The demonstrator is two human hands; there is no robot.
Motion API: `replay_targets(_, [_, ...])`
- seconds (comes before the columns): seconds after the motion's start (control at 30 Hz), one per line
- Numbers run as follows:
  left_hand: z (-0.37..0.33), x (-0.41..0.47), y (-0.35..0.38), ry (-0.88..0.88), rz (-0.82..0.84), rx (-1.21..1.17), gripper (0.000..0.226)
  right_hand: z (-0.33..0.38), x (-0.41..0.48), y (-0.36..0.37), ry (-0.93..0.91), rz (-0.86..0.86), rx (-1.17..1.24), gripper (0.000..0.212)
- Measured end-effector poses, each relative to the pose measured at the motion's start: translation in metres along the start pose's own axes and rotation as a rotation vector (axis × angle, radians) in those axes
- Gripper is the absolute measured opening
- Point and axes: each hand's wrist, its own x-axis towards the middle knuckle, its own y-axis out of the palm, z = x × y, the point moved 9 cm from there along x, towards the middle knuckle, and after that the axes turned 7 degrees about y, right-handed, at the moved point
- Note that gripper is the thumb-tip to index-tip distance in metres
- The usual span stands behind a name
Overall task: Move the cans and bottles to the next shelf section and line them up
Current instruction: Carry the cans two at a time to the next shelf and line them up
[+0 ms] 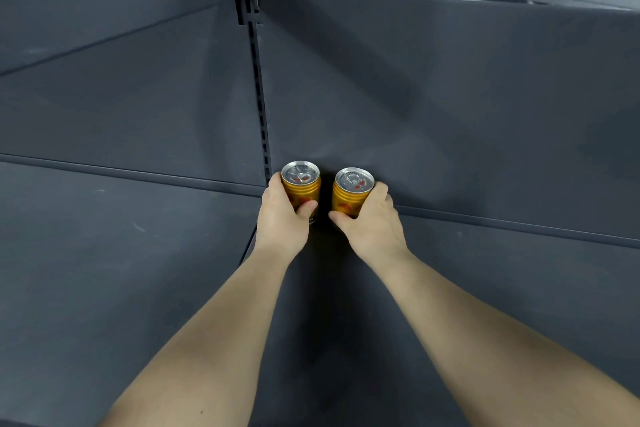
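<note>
Dark grey metal shelving on all sides: left shelf section point(104, 253) and right shelf section point(502, 288), split by a slotted upright point(259, 97) and closed behind by a plain back panel point(450, 97). Reached deep into the right section, close to the seam. Held one gold can apiece, both upright, silver tops and ring pulls facing up. Left grip point(282, 215) clasped round the left can point(300, 185), thumb across the front, fingers out of sight behind. Right grip point(372, 224) clasped round the right can point(351, 192) in the same fashion. Kept the pair side by side at the back, just right of the upright and close to the panel, with a narrow dark gap between. Could not tell whether the bases touched the shelf, both hidden behind the grips.

Judged the step as setting down and lining up.

Saw several ways to spoil it:
- Letting go too soon, with a base not yet flat, and tipping a narrow can.
- Pulling fingers out from the tight space by the panel and dragging a can forward or askew.
- Nudging one can into the other across so small a gap and felling both.
- Catching the left knuckles on the upright.

Smooth round metal, likely to roll far along the shelf once down. Saw no bottles in view.
</note>
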Motion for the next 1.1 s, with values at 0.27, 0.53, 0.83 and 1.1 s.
replay_targets(0.27, [0.003,-0.001,-0.001,-0.008,-0.009,0.026,0.063,-0.001,-0.001,0.002,-0.004,0.023,-0.002,0.074])
replay_targets(0.53, [0.006,-0.003,0.001,-0.02,-0.003,0.011,0.065,-0.001,-0.001,0.005,0.021,0.045,-0.001,0.072])
replay_targets(0.83, [0.009,-0.02,-0.007,-0.055,0.02,0.108,0.074,-0.011,-0.015,-0.005,0.03,0.097,-0.105,0.099])
replay_targets(1.1, [-0.007,-0.046,-0.018,0.003,0.076,0.362,0.074,-0.011,-0.039,-0.016,-0.097,0.149,-0.39,0.08])
